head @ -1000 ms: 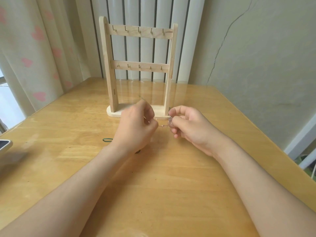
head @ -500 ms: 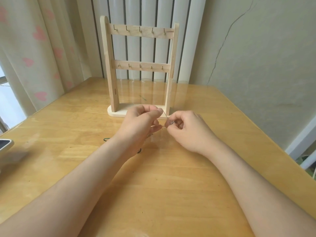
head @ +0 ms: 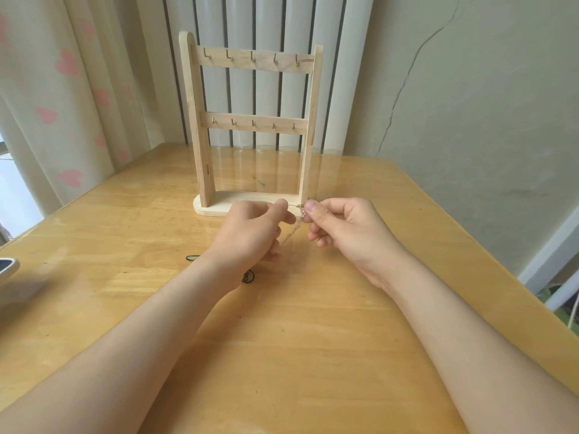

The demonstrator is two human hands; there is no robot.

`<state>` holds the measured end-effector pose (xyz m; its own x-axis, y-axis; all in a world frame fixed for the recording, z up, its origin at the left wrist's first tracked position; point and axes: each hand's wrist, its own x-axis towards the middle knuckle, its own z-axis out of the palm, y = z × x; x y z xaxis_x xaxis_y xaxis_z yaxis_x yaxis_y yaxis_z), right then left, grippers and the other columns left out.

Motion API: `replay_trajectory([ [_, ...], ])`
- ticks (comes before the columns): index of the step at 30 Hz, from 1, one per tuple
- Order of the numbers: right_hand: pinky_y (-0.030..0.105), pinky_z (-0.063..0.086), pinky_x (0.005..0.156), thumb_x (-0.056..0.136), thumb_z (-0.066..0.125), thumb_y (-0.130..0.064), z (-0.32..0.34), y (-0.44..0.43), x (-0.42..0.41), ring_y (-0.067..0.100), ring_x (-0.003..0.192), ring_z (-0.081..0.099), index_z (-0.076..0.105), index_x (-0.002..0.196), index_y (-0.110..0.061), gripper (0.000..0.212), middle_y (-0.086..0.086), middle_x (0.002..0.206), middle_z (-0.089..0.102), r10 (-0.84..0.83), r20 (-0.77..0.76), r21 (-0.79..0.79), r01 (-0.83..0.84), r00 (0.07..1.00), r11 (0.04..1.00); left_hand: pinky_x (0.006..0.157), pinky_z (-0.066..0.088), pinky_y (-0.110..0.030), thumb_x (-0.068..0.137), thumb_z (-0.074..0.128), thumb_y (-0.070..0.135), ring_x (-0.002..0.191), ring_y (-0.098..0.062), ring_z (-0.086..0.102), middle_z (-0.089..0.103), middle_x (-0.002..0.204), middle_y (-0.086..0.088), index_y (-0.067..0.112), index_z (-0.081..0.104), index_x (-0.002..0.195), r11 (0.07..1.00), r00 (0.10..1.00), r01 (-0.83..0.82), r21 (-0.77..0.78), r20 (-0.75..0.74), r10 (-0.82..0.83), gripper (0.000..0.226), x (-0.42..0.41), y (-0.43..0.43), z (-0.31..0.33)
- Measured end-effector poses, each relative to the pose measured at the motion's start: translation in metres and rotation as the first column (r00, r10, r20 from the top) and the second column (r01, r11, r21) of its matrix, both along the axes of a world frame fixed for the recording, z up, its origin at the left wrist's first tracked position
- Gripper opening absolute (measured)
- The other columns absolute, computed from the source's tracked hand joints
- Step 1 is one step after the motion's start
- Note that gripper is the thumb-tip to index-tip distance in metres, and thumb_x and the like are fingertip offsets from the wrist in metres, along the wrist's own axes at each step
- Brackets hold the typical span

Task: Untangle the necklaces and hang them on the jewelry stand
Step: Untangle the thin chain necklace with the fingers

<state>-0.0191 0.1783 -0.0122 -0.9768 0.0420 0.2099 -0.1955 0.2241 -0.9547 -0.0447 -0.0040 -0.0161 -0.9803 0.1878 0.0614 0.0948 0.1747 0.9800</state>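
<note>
A thin silver chain necklace [head: 297, 223] is stretched between my two hands just in front of the jewelry stand's base. My left hand [head: 255, 233] pinches one part of it; my right hand [head: 336, 227] pinches it at a small tangle near the fingertips. A loose length of chain hangs down between them toward the table. A dark green cord necklace [head: 249, 276] lies on the table, mostly hidden under my left wrist. The wooden jewelry stand [head: 250, 126] stands upright behind, with two rows of bare brass hooks.
The wooden table [head: 282, 339] stretches toward me. A white object [head: 7, 267] sits at the left edge. Curtains with pink hearts hang at the left, a cracked wall is at the right, and the table's right edge drops off.
My hands have drawn slightly apart and the chain now runs taut between the fingertips, with a strand hanging below. The left hand's fingers have shifted on the chain.
</note>
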Motion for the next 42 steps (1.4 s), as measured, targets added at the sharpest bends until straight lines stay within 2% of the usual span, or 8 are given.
replay_trajectory([
  [3, 0.029, 0.060, 0.071, 0.103, 0.068, -0.028, 0.000, -0.001, 0.001, 0.019, 0.076, 0.073, 0.076, 0.093, -0.002, 0.030, 0.006, 0.075, 0.072, 0.009, -0.013, -0.059, -0.010, 1.000, 0.998, 0.069, 0.059, -0.038, 0.112, 0.048, 0.044, 0.067, -0.021, 0.062, 0.063, 0.072, 0.001, 0.009, 0.078, 0.096, 0.996, 0.994, 0.086, 0.026, 0.064, -0.088, 0.048, 0.002, 0.001, 0.003],
  [7, 0.030, 0.064, 0.072, 0.103, 0.069, -0.018, 0.000, 0.001, 0.001, 0.024, 0.081, 0.078, 0.075, 0.104, 0.003, 0.022, 0.014, 0.087, 0.077, 0.011, 0.016, -0.168, -0.009, 1.000, 0.986, 0.068, 0.059, -0.037, 0.111, 0.051, 0.043, 0.066, -0.020, 0.066, 0.067, 0.086, -0.002, 0.010, 0.076, 0.097, 0.991, 0.989, 0.121, 0.065, 0.072, -0.125, 0.043, 0.003, 0.002, 0.003],
  [13, 0.029, 0.061, 0.070, 0.102, 0.071, -0.015, -0.003, 0.003, -0.001, 0.017, 0.079, 0.075, 0.077, 0.109, -0.002, 0.017, 0.009, 0.089, 0.079, -0.007, 0.007, -0.145, 0.008, 1.000, 0.989, 0.062, 0.056, -0.029, 0.108, 0.059, 0.043, 0.070, -0.018, 0.071, 0.079, 0.105, -0.001, 0.011, 0.079, 0.103, 0.981, 0.983, 0.183, 0.058, 0.023, -0.184, 0.037, 0.004, 0.000, 0.003],
  [19, 0.025, 0.057, 0.072, 0.103, 0.069, -0.017, -0.004, 0.006, -0.002, 0.009, 0.080, 0.070, 0.081, 0.107, -0.013, 0.013, 0.005, 0.093, 0.081, -0.040, -0.029, -0.068, 0.037, 0.999, 0.997, 0.050, 0.048, -0.021, 0.099, 0.074, 0.037, 0.053, -0.017, 0.056, 0.072, 0.095, -0.004, 0.016, 0.079, 0.100, 0.987, 0.985, 0.154, 0.036, -0.081, -0.151, 0.021, 0.008, 0.002, -0.001],
  [23, 0.026, 0.059, 0.073, 0.102, 0.070, -0.016, -0.005, 0.005, -0.002, 0.008, 0.076, 0.069, 0.081, 0.107, -0.014, 0.012, 0.010, 0.095, 0.081, -0.078, -0.062, -0.001, 0.078, 0.995, 0.997, 0.057, 0.057, -0.034, 0.100, 0.075, 0.032, 0.046, -0.015, 0.048, 0.069, 0.089, -0.006, 0.016, 0.079, 0.099, 0.988, 0.985, 0.134, 0.080, -0.120, -0.124, 0.017, 0.009, 0.008, -0.004],
  [30, 0.027, 0.060, 0.069, 0.098, 0.074, -0.015, -0.004, 0.003, 0.001, 0.015, 0.072, 0.070, 0.082, 0.097, -0.017, 0.008, 0.008, 0.084, 0.079, -0.109, -0.131, 0.003, 0.111, 0.985, 0.994, 0.053, 0.057, -0.027, 0.097, 0.078, 0.032, 0.055, -0.012, 0.056, 0.063, 0.069, -0.002, 0.022, 0.082, 0.090, 0.988, 0.993, 0.025, 0.154, -0.121, -0.006, 0.013, 0.011, 0.014, -0.005],
  [38, 0.031, 0.063, 0.071, 0.096, 0.076, -0.012, -0.006, 0.001, 0.001, 0.022, 0.079, 0.079, 0.083, 0.100, -0.012, 0.008, 0.008, 0.087, 0.081, -0.145, -0.125, -0.008, 0.145, 0.982, 0.989, 0.053, 0.055, -0.024, 0.099, 0.075, 0.031, 0.060, -0.009, 0.062, 0.070, 0.070, -0.001, 0.021, 0.081, 0.093, 0.987, 0.988, -0.016, 0.157, -0.152, 0.041, 0.013, 0.012, 0.019, -0.007],
  [42, 0.030, 0.063, 0.072, 0.097, 0.076, -0.011, -0.006, -0.001, 0.003, 0.018, 0.078, 0.079, 0.082, 0.105, -0.008, 0.011, 0.008, 0.089, 0.082, -0.133, -0.074, -0.030, 0.131, 0.988, 0.991, 0.053, 0.058, -0.032, 0.102, 0.071, 0.029, 0.052, -0.015, 0.063, 0.071, 0.086, 0.000, 0.021, 0.078, 0.092, 0.993, 0.977, -0.030, 0.115, -0.205, 0.054, 0.014, 0.010, 0.018, -0.006],
])
